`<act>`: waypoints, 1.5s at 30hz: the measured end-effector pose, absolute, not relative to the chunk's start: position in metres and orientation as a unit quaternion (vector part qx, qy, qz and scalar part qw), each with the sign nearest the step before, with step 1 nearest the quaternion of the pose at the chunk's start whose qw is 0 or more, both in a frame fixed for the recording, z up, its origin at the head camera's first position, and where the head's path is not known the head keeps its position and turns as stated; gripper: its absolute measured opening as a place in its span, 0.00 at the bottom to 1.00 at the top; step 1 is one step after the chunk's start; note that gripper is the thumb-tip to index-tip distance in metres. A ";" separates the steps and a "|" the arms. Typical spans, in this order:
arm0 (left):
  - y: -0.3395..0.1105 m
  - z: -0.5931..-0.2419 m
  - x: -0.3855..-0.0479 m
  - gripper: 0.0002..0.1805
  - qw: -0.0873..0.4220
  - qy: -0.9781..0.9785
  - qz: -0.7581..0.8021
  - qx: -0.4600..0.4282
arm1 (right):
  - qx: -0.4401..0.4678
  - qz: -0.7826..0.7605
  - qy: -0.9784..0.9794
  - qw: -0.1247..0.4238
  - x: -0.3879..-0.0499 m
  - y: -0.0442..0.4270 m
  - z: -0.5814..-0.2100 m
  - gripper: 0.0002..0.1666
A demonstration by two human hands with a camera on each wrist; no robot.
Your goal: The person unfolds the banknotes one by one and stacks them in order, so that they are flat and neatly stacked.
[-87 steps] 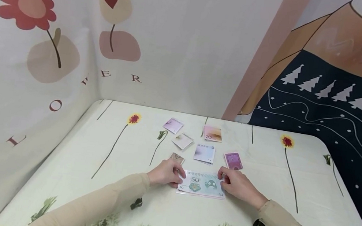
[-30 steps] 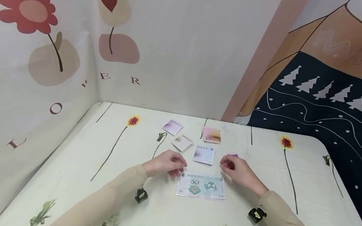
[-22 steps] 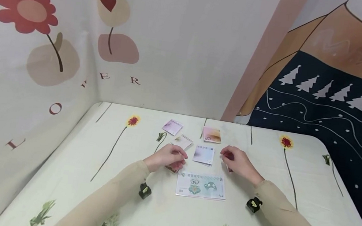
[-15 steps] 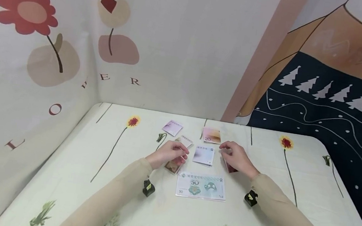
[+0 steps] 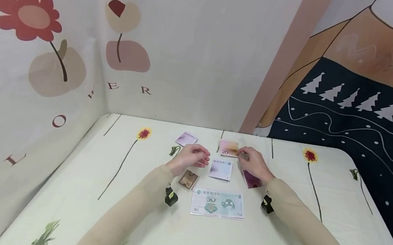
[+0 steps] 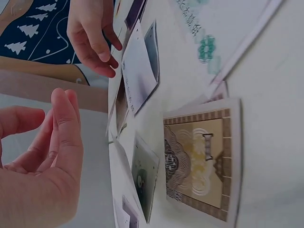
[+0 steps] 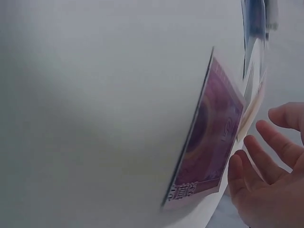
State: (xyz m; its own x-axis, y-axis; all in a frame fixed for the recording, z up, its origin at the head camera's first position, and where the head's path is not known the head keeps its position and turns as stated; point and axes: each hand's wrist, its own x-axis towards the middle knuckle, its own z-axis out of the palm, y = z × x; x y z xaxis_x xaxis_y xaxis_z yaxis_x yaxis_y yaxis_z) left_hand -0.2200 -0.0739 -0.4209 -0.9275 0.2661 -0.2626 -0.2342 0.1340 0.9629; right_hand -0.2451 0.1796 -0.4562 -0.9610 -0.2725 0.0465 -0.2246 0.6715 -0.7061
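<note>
Several play banknotes lie on the table. My left hand (image 5: 189, 159) hovers left of the folded pale-blue note (image 5: 220, 169); its fingers are loosely curved and hold nothing. It covers a folded greenish note (image 6: 144, 175), which the left wrist view shows. At the right edge of the folded 20 note (image 5: 227, 148) are the fingertips of my right hand (image 5: 255, 163); whether they touch it I cannot tell. In the right wrist view its fingers are relaxed, beside a folded purple note (image 7: 211, 135). A folded brown note (image 5: 188, 179) sits below my left hand.
An unfolded green-and-white 50 note (image 5: 218, 204) lies flat nearest the person. At the back left is a folded lilac note (image 5: 186, 138). Printed cloth covers the table (image 5: 117, 226), and hanging fabric (image 5: 197, 50) stands behind its far edge.
Both hands have left the 50 note, which now lies flat, and moved forward over the folded notes. The brown note is now uncovered. The greenish note is now hidden in the head view.
</note>
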 end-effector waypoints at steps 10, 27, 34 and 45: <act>-0.064 -0.418 -0.238 0.11 0.171 0.733 0.659 0.013 | -0.113 -0.400 0.909 0.030 -0.264 0.174 -0.457 0.15; -0.050 -0.434 -0.262 0.14 0.150 0.757 0.636 -0.030 | -0.065 -0.400 0.913 0.047 -0.282 0.176 -0.467 0.15; -0.041 -0.444 -0.267 0.18 0.155 0.749 0.642 -0.058 | -0.071 -0.410 0.908 0.038 -0.283 0.175 -0.470 0.14; -0.029 -0.450 -0.274 0.19 0.172 0.711 0.675 -0.092 | -0.077 -0.411 0.908 0.028 -0.283 0.175 -0.475 0.14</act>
State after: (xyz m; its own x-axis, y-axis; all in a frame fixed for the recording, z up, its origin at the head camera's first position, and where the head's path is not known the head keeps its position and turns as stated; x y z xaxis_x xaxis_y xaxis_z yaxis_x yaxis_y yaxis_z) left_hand -0.2740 -0.0287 -0.4497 -0.9236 0.1014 -0.3698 -0.3641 0.0710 0.9287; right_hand -0.2833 0.1745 -0.4754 -0.9865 -0.1632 0.0117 -0.1166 0.6509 -0.7502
